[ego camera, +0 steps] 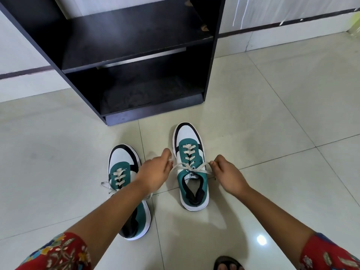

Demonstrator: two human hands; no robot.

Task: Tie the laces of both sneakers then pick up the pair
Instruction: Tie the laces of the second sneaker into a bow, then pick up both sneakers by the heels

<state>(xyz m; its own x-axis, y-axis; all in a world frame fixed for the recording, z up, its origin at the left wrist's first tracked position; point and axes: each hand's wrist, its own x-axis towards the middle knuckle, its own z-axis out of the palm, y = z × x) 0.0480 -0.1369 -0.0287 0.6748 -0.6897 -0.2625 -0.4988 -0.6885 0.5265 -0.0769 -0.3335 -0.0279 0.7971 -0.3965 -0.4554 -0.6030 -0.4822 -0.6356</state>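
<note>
Right sneaker (191,170) on floor (272,133), toe at 12 o'clock. Left hand (155,172) and right hand (227,174) each pinch-closed on lace end (178,167), pulled to 9 and 3, likely tensioning first knot. Left sneaker (124,184) at 8 o'clock, untied.

Glossy pale tile floor (272,123), throwing back a bright glint at lower right. Dark shelf unit (136,45) at the top looks like matt laminated board, edges chipped. The sneakers (191,168) show smooth white and teal panels, perhaps synthetic leather, with flat woven cloth laces (187,166). Embroidered red cloth sleeves (58,254).
</note>
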